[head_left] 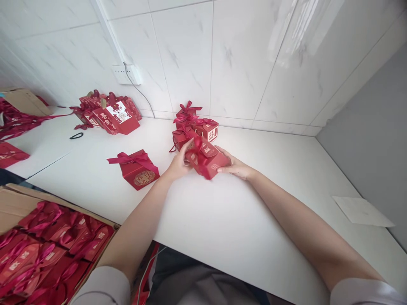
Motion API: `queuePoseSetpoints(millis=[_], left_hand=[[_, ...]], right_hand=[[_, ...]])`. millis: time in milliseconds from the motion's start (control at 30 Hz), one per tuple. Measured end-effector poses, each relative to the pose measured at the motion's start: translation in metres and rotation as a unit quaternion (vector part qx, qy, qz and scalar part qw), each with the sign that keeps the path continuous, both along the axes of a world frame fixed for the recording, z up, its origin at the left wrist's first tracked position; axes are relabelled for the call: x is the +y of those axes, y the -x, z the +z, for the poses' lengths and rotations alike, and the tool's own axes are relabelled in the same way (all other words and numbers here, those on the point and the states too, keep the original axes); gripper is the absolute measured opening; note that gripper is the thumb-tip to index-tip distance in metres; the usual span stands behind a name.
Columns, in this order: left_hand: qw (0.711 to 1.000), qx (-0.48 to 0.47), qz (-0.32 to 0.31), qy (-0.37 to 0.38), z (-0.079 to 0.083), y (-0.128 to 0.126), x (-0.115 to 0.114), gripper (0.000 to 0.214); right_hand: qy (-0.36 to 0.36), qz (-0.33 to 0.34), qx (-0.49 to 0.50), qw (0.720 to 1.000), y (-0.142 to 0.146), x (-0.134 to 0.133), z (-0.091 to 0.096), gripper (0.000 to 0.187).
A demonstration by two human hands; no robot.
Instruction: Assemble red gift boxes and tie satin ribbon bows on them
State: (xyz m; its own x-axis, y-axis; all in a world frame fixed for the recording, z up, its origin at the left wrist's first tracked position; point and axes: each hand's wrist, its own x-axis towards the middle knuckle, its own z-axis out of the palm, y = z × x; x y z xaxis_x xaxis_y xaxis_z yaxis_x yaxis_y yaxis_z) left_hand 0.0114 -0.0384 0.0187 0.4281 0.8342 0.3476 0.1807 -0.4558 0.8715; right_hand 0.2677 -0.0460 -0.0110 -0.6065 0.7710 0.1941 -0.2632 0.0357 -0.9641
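Observation:
A red gift box with a red ribbon (206, 159) rests on the white table (222, 220) between my two hands. My left hand (178, 164) grips its left side, fingers curled round the edge. My right hand (235, 166) holds its right side, fingers pressed against the box. Just behind it stands a cluster of finished red ribbon boxes (194, 125) against the tiled wall. Another single red box with a bow (137, 169) lies to the left of my left hand.
A cardboard carton of flat red boxes and ribbons (47, 250) sits at the lower left. A pile of red boxes (110, 112) lies at the back left near a wall socket (126, 74). A white sheet (362, 210) lies at the right. A black loop (76, 136) lies on the table.

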Motion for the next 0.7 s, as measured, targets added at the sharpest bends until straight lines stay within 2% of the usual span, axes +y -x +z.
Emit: queuePoseSetpoints(millis=[133, 233, 300, 367, 433, 500, 567, 700], left_hand=[[0.993, -0.086, 0.046, 0.061, 0.001, 0.010, 0.011, 0.071], [0.991, -0.075, 0.100, 0.042, 0.011, 0.015, 0.008, 0.050], [0.991, -0.048, 0.124, 0.010, 0.023, 0.013, -0.002, 0.047], [0.994, 0.010, 0.105, -0.024, 0.037, 0.004, -0.018, 0.053], [0.989, 0.129, 0.040, -0.055, 0.051, -0.010, -0.036, 0.065], [0.950, 0.295, 0.016, -0.101, 0.063, -0.028, -0.052, 0.083], [0.907, 0.403, 0.035, -0.115, 0.071, -0.045, -0.061, 0.095], [0.840, 0.539, 0.046, -0.037, 0.081, -0.061, -0.061, 0.118]], right_hand=[[0.012, 0.041, -0.047, 0.998, -0.010, 0.003, -0.006, 0.077], [0.057, 0.017, -0.083, 0.995, -0.015, 0.006, -0.009, 0.078], [0.079, -0.006, -0.080, 0.994, -0.016, 0.007, -0.009, 0.075], [0.091, -0.013, -0.064, 0.994, -0.015, 0.008, -0.009, 0.070], [0.103, -0.012, -0.045, 0.994, -0.014, 0.008, -0.010, 0.064], [0.114, -0.008, -0.020, 0.993, -0.015, 0.008, -0.012, 0.061], [0.129, -0.005, 0.000, 0.992, -0.016, 0.008, -0.014, 0.059], [0.128, -0.018, -0.001, 0.992, -0.019, 0.007, -0.017, 0.058]])
